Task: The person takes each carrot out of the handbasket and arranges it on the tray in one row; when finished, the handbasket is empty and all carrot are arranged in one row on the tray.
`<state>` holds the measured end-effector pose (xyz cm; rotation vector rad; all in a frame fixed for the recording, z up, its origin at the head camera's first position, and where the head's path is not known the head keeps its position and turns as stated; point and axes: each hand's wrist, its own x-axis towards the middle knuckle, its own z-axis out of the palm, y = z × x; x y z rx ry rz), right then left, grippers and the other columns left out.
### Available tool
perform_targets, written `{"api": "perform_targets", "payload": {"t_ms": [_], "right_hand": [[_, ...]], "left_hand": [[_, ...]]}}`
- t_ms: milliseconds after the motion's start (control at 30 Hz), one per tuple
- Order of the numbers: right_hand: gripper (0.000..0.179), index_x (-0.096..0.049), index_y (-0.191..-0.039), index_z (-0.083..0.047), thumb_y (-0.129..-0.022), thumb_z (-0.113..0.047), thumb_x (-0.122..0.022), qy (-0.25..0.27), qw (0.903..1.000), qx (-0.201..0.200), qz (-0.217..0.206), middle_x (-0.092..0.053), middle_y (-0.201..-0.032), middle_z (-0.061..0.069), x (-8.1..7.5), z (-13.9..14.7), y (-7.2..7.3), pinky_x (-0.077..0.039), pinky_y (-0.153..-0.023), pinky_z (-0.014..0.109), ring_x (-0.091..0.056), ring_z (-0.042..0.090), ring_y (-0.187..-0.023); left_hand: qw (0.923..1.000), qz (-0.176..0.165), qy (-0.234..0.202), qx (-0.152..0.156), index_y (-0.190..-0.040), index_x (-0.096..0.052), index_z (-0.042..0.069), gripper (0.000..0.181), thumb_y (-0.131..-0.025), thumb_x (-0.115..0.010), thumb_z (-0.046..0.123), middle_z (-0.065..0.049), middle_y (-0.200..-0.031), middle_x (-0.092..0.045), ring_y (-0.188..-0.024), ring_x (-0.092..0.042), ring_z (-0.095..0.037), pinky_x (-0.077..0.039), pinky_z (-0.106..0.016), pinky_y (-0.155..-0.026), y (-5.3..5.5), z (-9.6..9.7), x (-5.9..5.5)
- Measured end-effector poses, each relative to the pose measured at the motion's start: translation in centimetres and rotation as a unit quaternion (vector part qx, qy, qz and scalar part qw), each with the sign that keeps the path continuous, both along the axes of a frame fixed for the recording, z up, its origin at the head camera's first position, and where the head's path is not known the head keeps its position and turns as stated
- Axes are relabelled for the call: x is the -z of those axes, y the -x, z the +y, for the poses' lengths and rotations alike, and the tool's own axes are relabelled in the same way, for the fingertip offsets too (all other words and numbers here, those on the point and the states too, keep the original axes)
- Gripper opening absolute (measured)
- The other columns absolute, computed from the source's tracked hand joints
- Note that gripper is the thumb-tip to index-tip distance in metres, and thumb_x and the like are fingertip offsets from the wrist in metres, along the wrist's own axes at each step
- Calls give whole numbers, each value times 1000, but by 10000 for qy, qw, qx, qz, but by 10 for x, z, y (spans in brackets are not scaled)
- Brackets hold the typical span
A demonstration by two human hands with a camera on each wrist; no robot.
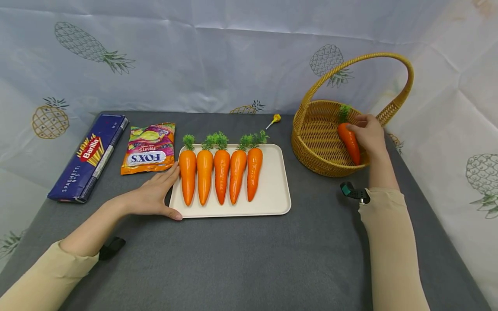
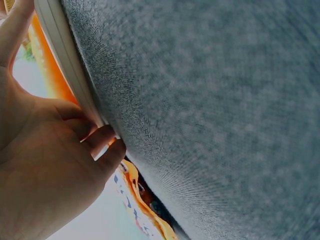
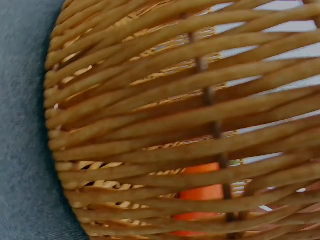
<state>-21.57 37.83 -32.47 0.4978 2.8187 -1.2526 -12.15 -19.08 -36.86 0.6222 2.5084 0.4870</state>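
My right hand reaches over the rim of a wicker basket and holds an orange toy carrot inside it, green top toward the back. In the right wrist view, orange shows through the basket's weave; the fingers are hidden there. My left hand rests against the left end of a cream tray, fingers extended along the edge and thumb by the front corner. Several carrots lie side by side on that tray, tops toward the back. In the left wrist view, fingertips touch the tray's side.
A blue spaghetti box lies at the far left. Beside it is a Fox's candy bag, just behind my left hand. A yellow lollipop sits near the back, left of the basket, whose tall handle arches above it.
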Motion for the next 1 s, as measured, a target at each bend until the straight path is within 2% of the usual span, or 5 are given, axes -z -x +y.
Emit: {"api": "perform_targets", "payload": {"t_ms": [167,333,467,700,1000], "right_hand": [[73,-21,-157,-5,-100,-42,-49,-86,9998,-98,-168,-25,-161,26,4,1,2,-35,-113,61,-33,48,-141],[71,-22,-155,-1,-101,-38,-49,-396,9985,-199,-314,-28,-158,30,7,1,1,-36,-109,62,-34,51,-139],[70,-20,-154,3,-101,-32,-49,-438,9974,-350,-459,-26,-156,33,10,2,3,-38,-107,62,-35,51,-137],[76,-15,-153,6,-98,-30,-52,-959,9907,-658,-701,-32,-147,40,12,2,2,-44,-94,62,-42,50,-122],[81,-5,-156,6,-96,-20,-54,-1144,9866,-778,-868,-31,-145,43,11,-3,0,-43,-97,65,-42,55,-123]], "left_hand": [[10000,30,9,13,-157,-3,-3,134,-70,-77,67,-23,-167,8,-148,-9,-58,-13,-77,-113,0,0,1],[10000,61,25,35,-157,-3,-3,134,-70,-77,67,-23,-167,8,-148,-9,-57,-13,-77,-113,1,0,1],[10000,57,34,34,-157,-3,-3,135,-70,-76,68,-22,-167,8,-148,-9,-57,-14,-77,-113,1,0,2],[10000,39,26,23,-157,-3,-3,134,-70,-76,68,-22,-167,9,-148,-8,-57,-14,-77,-113,1,0,1],[10000,59,20,27,-157,-2,-3,134,-70,-76,68,-22,-167,9,-147,-9,-57,-14,-77,-112,1,-1,2]]}}
